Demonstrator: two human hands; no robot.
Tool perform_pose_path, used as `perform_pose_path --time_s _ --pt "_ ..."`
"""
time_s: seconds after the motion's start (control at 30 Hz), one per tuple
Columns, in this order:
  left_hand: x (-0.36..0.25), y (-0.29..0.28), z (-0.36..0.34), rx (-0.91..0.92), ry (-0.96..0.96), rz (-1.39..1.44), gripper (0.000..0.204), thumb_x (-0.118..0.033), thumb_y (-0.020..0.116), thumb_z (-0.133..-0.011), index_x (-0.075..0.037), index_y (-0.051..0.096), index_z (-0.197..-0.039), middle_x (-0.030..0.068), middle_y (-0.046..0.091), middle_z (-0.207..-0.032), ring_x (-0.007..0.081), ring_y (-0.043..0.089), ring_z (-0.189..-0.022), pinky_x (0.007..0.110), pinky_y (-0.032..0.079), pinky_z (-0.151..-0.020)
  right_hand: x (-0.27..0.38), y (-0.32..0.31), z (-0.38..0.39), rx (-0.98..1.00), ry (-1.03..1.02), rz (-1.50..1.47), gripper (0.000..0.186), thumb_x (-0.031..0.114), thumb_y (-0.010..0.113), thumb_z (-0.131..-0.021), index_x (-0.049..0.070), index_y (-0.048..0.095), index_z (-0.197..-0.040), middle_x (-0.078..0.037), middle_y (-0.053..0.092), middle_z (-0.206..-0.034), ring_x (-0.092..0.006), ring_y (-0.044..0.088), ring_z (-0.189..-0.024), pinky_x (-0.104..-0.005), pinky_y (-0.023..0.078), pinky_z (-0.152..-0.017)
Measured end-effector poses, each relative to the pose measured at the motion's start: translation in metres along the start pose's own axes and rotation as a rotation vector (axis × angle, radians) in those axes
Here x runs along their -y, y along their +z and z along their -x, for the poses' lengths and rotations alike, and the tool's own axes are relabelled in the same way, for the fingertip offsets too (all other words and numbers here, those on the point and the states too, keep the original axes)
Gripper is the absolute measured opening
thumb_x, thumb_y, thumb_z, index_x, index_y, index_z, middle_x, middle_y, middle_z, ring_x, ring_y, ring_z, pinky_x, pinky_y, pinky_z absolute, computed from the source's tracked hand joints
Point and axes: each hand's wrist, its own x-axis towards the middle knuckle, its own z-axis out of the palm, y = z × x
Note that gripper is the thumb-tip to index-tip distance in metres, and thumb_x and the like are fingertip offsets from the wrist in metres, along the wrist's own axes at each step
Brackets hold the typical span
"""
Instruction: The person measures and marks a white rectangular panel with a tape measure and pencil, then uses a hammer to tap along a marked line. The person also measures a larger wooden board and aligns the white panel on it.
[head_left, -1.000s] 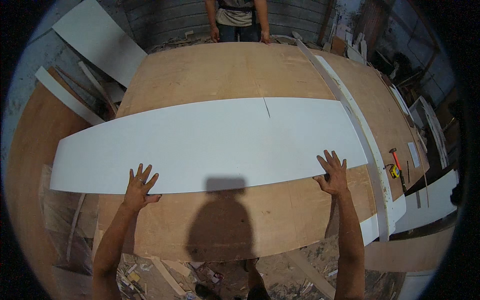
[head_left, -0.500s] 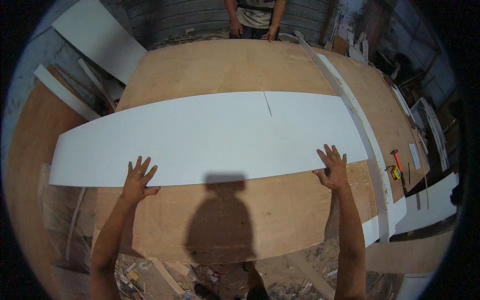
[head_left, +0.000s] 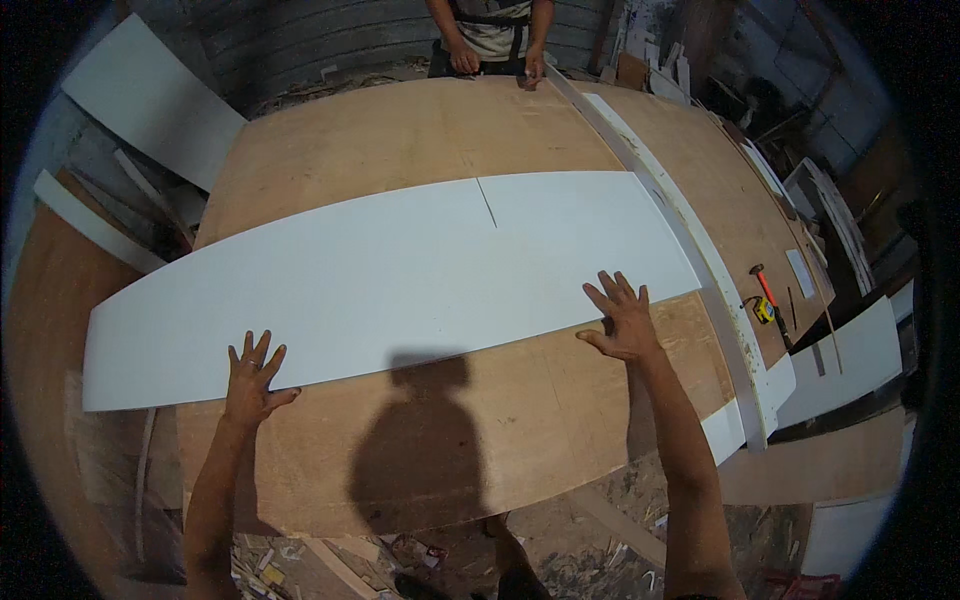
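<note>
A long white panel point(head_left: 370, 270) lies flat across a plywood-topped table point(head_left: 560, 420), its right end against a long straight strip point(head_left: 690, 230). A short dark line marks the panel near its far edge. My left hand point(head_left: 257, 385) rests on the near edge toward the left end, fingers spread, thumb out to the right. Near the right end, my right hand point(head_left: 622, 320) touches the same edge, fingers also spread. Neither hand is closed round anything. My head and shoulders cast a shadow over the near plywood and the panel's edge.
A co-worker's hands point(head_left: 463, 58) are at the table's far edge. To the right lie a hammer point(head_left: 764, 285) and a yellow tape measure point(head_left: 764, 310). Another white panel point(head_left: 150, 95) leans at the far left. Wood scraps point(head_left: 340, 570) litter the floor below.
The whole view has turned and shifted, so the table sits further left and tilted. My hands stay spread on the panel's near edge. The co-worker's hands have moved at the far edge.
</note>
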Motion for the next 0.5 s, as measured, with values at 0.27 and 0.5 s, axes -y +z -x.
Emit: perform_pose_path --time_s 0.27,0.5 --pt "0.003 0.006 0.001 -0.041 0.015 -0.025 0.105 -0.068 0.082 -0.063 -0.022 0.052 -0.153 0.0133 0.035 -0.167 0.0434 0.022 -0.157 0.076 0.016 -0.119 0.009 0.01 -0.004 -0.095 0.06 0.022 0.091 0.079 0.069 -0.077 0.033 0.051 -0.154 -0.011 0.036 -0.167 -0.04 0.027 -0.155 -0.0762 0.014 -0.12" --pt "0.0 0.003 0.001 -0.075 0.035 -0.01 0.1 -0.07 0.08 -0.067 -0.023 0.054 -0.152 0.0094 0.031 -0.17 0.0458 0.026 -0.155 0.078 0.017 -0.118 0.006 0.013 -0.005 -0.122 0.027 -0.026 0.09 0.078 0.069 -0.078 0.033 0.051 -0.153 -0.009 0.036 -0.167 -0.0391 0.025 -0.156 -0.0786 0.012 -0.118"
